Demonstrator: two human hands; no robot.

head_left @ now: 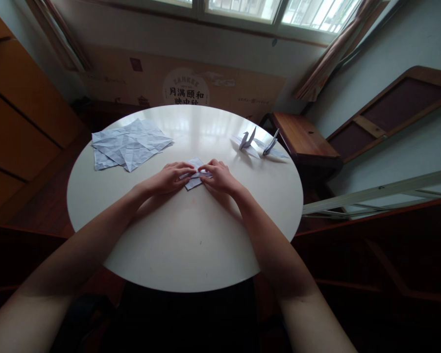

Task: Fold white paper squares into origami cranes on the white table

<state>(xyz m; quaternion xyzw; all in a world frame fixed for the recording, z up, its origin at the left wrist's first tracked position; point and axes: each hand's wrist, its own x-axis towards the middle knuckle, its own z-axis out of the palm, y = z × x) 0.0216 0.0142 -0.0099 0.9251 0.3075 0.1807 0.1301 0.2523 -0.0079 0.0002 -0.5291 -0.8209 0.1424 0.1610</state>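
A small piece of folded paper point(194, 184) lies near the middle of the round white table, its far corner showing beyond my fingers and its near corner toward me. From the left, my left hand point(171, 175) has its fingers closed on the paper's side. Opposite it, my right hand point(219, 175) pinches the other side with thumb and fingertips. Both hands meet over the paper's middle, so part of the folds is hidden. Two folded paper cranes, a near one point(247, 142) and one farther right point(271, 146), stand at the table's right rear.
Several creased paper sheets point(132, 142) lie overlapped at the left rear of the white table point(183, 245). Beyond the table's right edge is a wooden stool-like surface point(303, 137). A printed box or panel point(185, 86) stands against the wall under the window.
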